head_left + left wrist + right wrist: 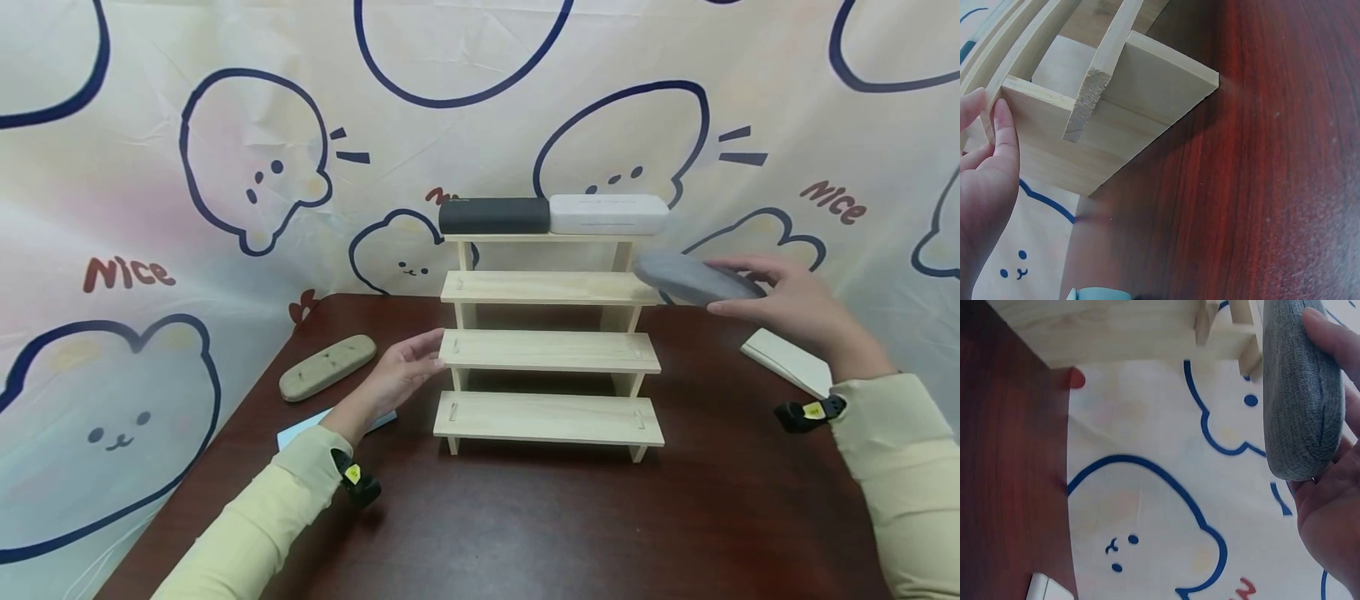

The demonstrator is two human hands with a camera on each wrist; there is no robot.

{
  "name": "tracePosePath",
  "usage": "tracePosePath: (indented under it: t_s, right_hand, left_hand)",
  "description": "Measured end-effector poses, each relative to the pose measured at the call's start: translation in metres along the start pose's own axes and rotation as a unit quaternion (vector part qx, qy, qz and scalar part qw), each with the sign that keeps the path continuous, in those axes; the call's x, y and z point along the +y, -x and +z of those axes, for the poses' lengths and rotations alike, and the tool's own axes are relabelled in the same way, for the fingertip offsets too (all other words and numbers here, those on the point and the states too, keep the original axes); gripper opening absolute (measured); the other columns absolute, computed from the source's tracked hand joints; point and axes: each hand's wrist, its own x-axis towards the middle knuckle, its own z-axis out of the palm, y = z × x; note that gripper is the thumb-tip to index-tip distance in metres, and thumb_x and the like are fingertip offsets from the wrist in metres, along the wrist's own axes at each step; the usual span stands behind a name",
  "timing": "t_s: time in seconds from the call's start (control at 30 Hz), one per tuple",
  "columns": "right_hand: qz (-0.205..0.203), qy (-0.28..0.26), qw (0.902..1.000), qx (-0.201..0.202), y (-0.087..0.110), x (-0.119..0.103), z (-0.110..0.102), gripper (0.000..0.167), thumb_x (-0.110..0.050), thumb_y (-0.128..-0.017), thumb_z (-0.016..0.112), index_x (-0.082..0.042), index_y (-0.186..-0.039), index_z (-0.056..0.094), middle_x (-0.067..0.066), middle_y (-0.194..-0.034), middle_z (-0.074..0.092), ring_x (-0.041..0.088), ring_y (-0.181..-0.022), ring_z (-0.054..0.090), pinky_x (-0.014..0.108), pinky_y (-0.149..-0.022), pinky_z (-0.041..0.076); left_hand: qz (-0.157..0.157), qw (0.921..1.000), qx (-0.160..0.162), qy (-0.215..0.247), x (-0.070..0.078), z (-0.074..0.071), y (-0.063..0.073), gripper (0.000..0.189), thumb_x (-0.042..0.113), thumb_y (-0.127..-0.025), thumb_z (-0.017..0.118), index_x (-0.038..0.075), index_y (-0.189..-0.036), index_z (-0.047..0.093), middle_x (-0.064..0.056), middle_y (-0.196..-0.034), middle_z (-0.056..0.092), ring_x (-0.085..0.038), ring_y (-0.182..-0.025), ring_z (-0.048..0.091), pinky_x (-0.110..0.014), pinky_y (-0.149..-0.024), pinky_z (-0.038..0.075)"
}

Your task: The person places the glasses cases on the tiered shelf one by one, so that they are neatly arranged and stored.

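My right hand holds a grey fabric-covered glasses case by its right end, in the air beside the upper steps of a wooden tiered stand. The right wrist view shows the case's woven cloth, with a finger across its top and the palm beneath. At the stand's left side, my left hand pinches the end of the second step from the bottom. In the left wrist view its thumb and fingers lie around that board's end. A black case and a white case sit end to end on the top step.
A beige marbled case lies on the dark red-brown table at the left. Partly behind my left forearm is a light blue case. Near my right wrist lies a flat white case. A printed cloth hangs behind.
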Motion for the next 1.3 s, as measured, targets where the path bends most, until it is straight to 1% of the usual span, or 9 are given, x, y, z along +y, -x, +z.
tracePosePath:
  t_s: [0.2,0.27,0.33,0.43,0.6,0.77,0.9,1.17,1.3]
  right_hand:
    - [-0.043,-0.005,0.9991,0.001,-0.013,-0.008,0.01,0.062,-0.029,-0.078,0.083,-0.026,-0.136,0.059,0.004,-0.134,0.052,0.019,-0.107,0.045,0.032,-0.079,0.039]
    - [-0.054,-0.007,0.9985,-0.001,-0.017,-0.012,0.014,0.063,-0.028,-0.077,0.084,-0.025,-0.135,0.06,0.006,-0.135,0.053,0.021,-0.109,0.046,0.036,-0.084,0.039]
    - [-0.059,0.0,0.9982,-0.004,-0.02,-0.017,0.018,0.063,-0.03,-0.077,0.084,-0.025,-0.135,0.06,0.008,-0.136,0.053,0.024,-0.114,0.045,0.043,-0.088,0.038]
    - [-0.073,0.0,0.9973,-0.009,-0.025,-0.024,0.024,0.063,-0.029,-0.076,0.084,-0.023,-0.134,0.061,0.009,-0.136,0.053,0.026,-0.115,0.045,0.051,-0.09,0.037]
    - [-0.084,0.004,0.9963,-0.021,-0.031,-0.038,0.037,0.062,-0.03,-0.076,0.084,-0.023,-0.133,0.061,0.008,-0.133,0.055,0.027,-0.112,0.047,0.05,-0.089,0.038]
    - [-0.09,-0.02,0.9949,-0.04,-0.038,-0.05,0.048,0.062,-0.028,-0.077,0.083,-0.023,-0.134,0.06,0.008,-0.136,0.053,0.029,-0.113,0.045,0.051,-0.089,0.039]
    - [-0.108,-0.036,0.9922,-0.05,-0.046,-0.057,0.056,0.062,-0.027,-0.078,0.083,-0.02,-0.135,0.059,0.006,-0.138,0.05,0.028,-0.115,0.043,0.052,-0.089,0.039]
    - [-0.145,-0.045,0.9865,-0.063,-0.064,-0.071,0.073,0.061,-0.03,-0.076,0.084,-0.021,-0.132,0.061,0.002,-0.135,0.054,0.024,-0.113,0.047,0.05,-0.089,0.042]
    - [-0.144,-0.044,0.9867,-0.062,-0.07,-0.079,0.081,0.063,-0.037,-0.075,0.085,-0.025,-0.132,0.062,-0.001,-0.131,0.056,0.022,-0.11,0.049,0.048,-0.087,0.043]
  left_hand:
    - [-0.01,0.9999,0.01,0.004,0.0,0.001,-0.001,0.058,-0.001,-0.094,0.059,0.003,-0.148,0.037,-0.018,-0.145,0.043,-0.026,-0.122,0.053,-0.045,-0.109,0.033]
    - [-0.011,0.9999,0.011,0.006,0.001,0.001,-0.001,0.058,-0.001,-0.094,0.059,0.004,-0.148,0.038,-0.017,-0.145,0.043,-0.026,-0.123,0.053,-0.045,-0.109,0.033]
    - [-0.01,0.9999,0.008,0.006,0.001,0.001,-0.001,0.058,-0.002,-0.094,0.059,0.004,-0.148,0.037,-0.017,-0.145,0.043,-0.026,-0.123,0.052,-0.044,-0.109,0.033]
    - [-0.009,0.9999,0.008,0.007,0.002,0.002,0.0,0.058,-0.001,-0.094,0.059,0.004,-0.148,0.037,-0.017,-0.145,0.043,-0.027,-0.124,0.052,-0.044,-0.108,0.034]
    - [-0.009,0.9999,0.006,0.006,0.002,0.002,0.0,0.058,-0.002,-0.094,0.059,0.003,-0.148,0.036,-0.018,-0.145,0.043,-0.026,-0.123,0.053,-0.044,-0.109,0.033]
    - [-0.005,1.0,-0.002,0.003,0.002,0.001,0.0,0.06,-0.002,-0.094,0.058,0.002,-0.149,0.034,-0.019,-0.146,0.041,-0.025,-0.123,0.052,-0.043,-0.108,0.034]
    - [-0.005,1.0,-0.001,0.001,0.001,0.001,0.0,0.06,-0.002,-0.095,0.058,0.002,-0.149,0.034,-0.019,-0.147,0.04,-0.024,-0.123,0.052,-0.042,-0.108,0.034]
    - [-0.005,1.0,0.002,0.001,0.002,0.002,0.0,0.06,-0.002,-0.095,0.059,0.002,-0.149,0.034,-0.018,-0.147,0.041,-0.024,-0.122,0.053,-0.045,-0.109,0.032]
    - [-0.004,1.0,0.002,0.0,0.001,0.002,0.001,0.06,-0.002,-0.094,0.059,0.003,-0.149,0.035,-0.018,-0.146,0.041,-0.025,-0.124,0.052,-0.044,-0.108,0.034]
